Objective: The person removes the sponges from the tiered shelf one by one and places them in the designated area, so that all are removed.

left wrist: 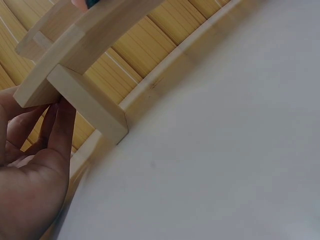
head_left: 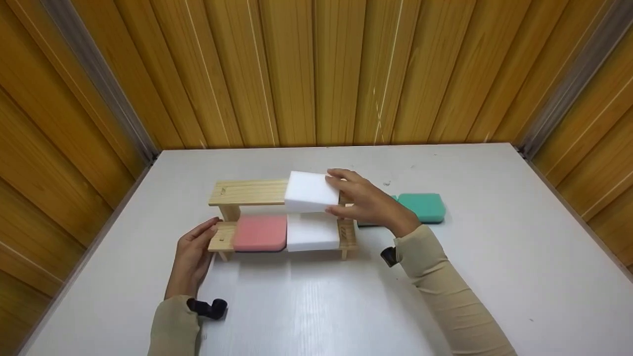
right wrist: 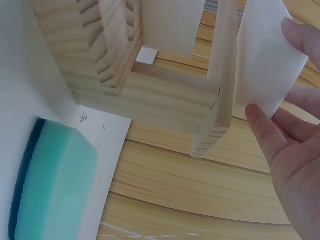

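A small two-tier wooden rack (head_left: 252,192) stands on the white table. My left hand (head_left: 194,251) grips the left end of its lower board, and the left wrist view shows the fingers (left wrist: 62,125) beneath that board. At the right part of the upper board, my right hand (head_left: 368,200) pinches a white sponge (head_left: 309,190) by its right side. In the right wrist view the held sponge (right wrist: 262,60) is against or very near the upper board; contact is unclear. On the lower board, a pink sponge (head_left: 260,232) lies beside a second white sponge (head_left: 312,231).
Right of the rack, a green sponge (head_left: 422,206) with a dark underside lies on the table (head_left: 494,277). Another green one is mostly hidden by my right hand. Wood-patterned panels (head_left: 316,74) rise behind the table and at both sides.
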### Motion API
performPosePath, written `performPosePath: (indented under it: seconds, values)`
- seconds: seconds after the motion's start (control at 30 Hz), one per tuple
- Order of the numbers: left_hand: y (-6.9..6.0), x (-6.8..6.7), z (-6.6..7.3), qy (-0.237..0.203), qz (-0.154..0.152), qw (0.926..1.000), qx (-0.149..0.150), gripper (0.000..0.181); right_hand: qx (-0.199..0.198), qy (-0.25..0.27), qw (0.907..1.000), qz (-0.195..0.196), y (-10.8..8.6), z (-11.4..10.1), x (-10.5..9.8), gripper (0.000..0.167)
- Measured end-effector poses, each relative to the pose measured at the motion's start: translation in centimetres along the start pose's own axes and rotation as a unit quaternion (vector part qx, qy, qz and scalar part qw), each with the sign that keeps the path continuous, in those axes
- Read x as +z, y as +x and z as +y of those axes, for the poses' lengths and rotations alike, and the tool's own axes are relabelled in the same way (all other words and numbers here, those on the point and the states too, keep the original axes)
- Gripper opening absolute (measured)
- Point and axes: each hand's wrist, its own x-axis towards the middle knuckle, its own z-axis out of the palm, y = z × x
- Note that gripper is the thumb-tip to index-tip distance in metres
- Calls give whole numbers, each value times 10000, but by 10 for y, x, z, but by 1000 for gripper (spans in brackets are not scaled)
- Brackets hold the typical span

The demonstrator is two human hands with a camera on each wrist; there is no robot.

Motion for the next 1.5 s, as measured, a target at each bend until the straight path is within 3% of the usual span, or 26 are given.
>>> performPosePath:
  seconds: [0.53,1.27,1.5]
  values:
    - [0,0,0,-89,-13,10000,-13,21,-38,187,9997,142,-17,8,-6,69]
    - [-1,0,2,-224,-65,9997,-92,21,296,3,9992,266,-45,18,-13,70]
    - [-3,0,2,-288,-109,9995,-55,22,197,-92,9992,330,-52,19,-13,70]
